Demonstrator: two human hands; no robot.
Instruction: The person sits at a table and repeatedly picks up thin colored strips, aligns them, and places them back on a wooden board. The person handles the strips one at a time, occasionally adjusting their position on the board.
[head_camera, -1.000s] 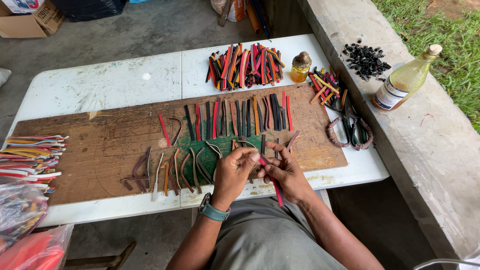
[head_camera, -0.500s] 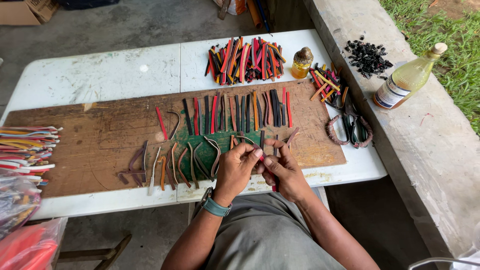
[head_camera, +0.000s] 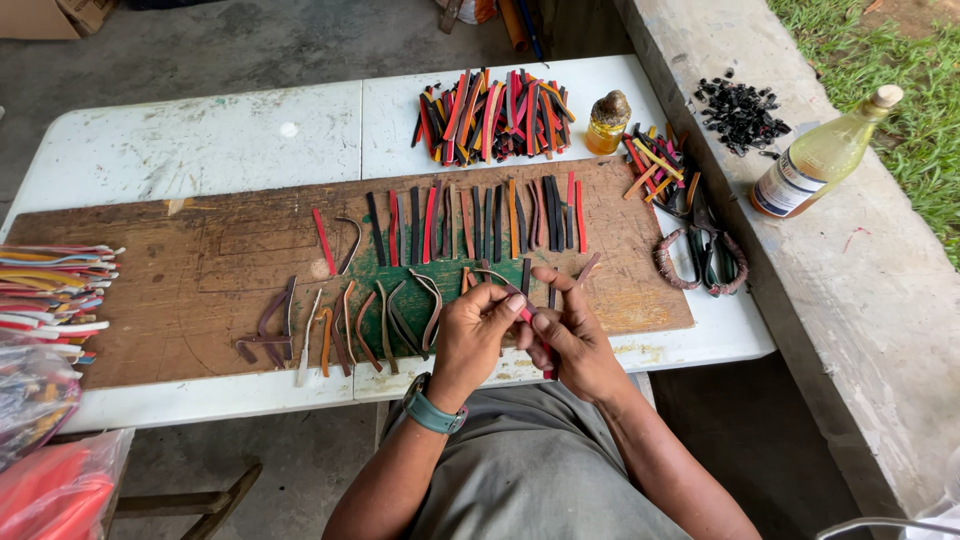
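The left hand (head_camera: 478, 325) was curled nearly closed, its thumb and fingertips pinched together on the upper end of a thin red rubber strip (head_camera: 527, 316). The right hand (head_camera: 565, 330) was likewise closed on the same strip, thumb pressed toward the index finger, with the strip's lower end showing red beneath the palm near the table edge. Both hands touched one another over the near edge of a worn brown wooden board (head_camera: 200, 270) with a green painted patch, which lay on a white folding table (head_camera: 200, 140). A teal wristband (head_camera: 433, 413) sat on the left wrist.

Just left of the hands lay a row of bent brown and orange strips (head_camera: 350, 325) on the board; beyond the hands stood a row of straight red, black and orange strips (head_camera: 470, 220). A heap of mixed coloured strips (head_camera: 490, 115) rested on the table farther back, beside a small amber glass bottle (head_camera: 607, 122). Black-handled scissors (head_camera: 705, 250) lay to the right, and a large bottle of yellow liquid (head_camera: 820, 155) leaned on the concrete ledge (head_camera: 880, 330).

Compared with half a second earlier, the hands had kept the same spot and the same pinch on the strip; the fingers had shifted only slightly, and the rows on the board were unchanged.
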